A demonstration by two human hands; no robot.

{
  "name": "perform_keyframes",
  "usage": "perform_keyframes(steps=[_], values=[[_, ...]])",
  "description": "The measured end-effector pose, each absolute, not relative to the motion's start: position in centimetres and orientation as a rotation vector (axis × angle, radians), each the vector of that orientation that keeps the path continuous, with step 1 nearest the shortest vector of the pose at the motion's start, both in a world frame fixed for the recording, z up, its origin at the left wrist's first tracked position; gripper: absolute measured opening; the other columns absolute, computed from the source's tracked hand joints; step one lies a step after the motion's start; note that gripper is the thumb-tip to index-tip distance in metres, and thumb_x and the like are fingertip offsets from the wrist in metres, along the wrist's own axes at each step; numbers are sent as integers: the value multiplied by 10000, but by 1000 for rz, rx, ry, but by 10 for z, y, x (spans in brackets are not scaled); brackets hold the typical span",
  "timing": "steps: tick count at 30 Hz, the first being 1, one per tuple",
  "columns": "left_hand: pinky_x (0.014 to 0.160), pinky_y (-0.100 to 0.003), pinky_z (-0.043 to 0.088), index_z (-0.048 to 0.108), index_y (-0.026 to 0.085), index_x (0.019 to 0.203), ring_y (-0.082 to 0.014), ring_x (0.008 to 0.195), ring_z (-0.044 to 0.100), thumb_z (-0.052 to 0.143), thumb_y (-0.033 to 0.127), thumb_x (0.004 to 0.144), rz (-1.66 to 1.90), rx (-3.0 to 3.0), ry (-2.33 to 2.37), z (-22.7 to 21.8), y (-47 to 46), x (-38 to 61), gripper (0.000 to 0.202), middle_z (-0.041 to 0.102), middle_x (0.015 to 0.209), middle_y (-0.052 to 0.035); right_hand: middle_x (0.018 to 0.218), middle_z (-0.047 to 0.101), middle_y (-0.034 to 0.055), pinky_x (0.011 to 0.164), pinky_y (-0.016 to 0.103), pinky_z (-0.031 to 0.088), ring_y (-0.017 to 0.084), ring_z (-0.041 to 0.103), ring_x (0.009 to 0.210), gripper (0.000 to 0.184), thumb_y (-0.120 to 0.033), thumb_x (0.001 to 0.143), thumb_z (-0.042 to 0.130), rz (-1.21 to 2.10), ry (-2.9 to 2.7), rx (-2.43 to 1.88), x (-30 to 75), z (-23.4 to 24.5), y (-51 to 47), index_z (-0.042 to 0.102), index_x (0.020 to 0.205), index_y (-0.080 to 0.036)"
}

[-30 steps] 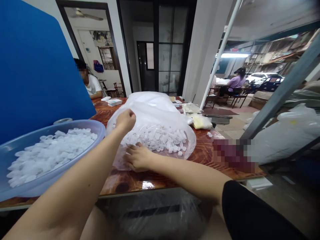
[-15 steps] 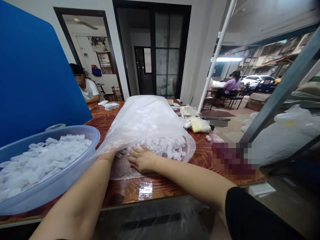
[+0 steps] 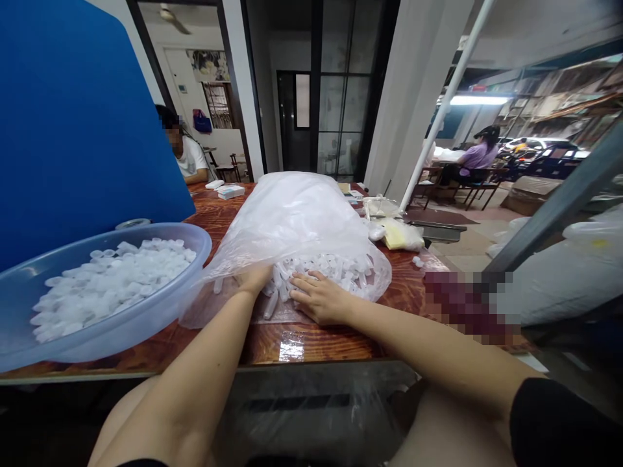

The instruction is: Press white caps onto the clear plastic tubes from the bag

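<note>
A big translucent plastic bag [image 3: 302,207] lies on the table with its mouth toward me. Small white translucent plastic tubes or caps [image 3: 360,269] fill the opening, and a few have spilled toward the front edge. My left hand [image 3: 256,277] reaches into the left side of the mouth; its fingers are hidden by the film and the pieces. My right hand [image 3: 321,299] rests on the pieces at the front of the opening, with its fingers stretched out and apart. Left of the bag stands a blue plastic basin [image 3: 146,318] holding many similar pieces.
The wood-grain table [image 3: 263,350] carries the bag and basin. A blue panel [image 3: 87,130] rises behind the basin. Yellow and clear packets [image 3: 402,235] lie right of the bag. A slanting metal post [image 3: 549,214] stands at the right. A person [image 3: 192,155] sits beyond the panel.
My left hand has moved right inside the bag mouth, and more pieces now lie at the front between my hands. The camera view has shifted left and tilted down.
</note>
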State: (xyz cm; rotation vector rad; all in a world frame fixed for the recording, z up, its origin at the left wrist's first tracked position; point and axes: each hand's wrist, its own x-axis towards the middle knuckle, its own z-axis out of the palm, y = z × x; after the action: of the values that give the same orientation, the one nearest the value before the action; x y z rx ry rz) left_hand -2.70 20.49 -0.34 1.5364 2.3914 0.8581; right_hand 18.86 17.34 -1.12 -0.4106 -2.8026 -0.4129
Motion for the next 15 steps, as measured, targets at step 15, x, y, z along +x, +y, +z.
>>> perform_keyframes(steps=[15], values=[[1147, -555, 142, 572, 69, 1175, -374, 1400, 289, 534, 506, 822, 1016, 1017, 2747, -22, 175, 15, 563, 434, 1413, -279, 1224, 600, 169, 936, 438, 356, 280, 532, 1124, 232, -231, 952, 442, -480, -2731, -551, 211, -17, 150, 611, 1080, -137]])
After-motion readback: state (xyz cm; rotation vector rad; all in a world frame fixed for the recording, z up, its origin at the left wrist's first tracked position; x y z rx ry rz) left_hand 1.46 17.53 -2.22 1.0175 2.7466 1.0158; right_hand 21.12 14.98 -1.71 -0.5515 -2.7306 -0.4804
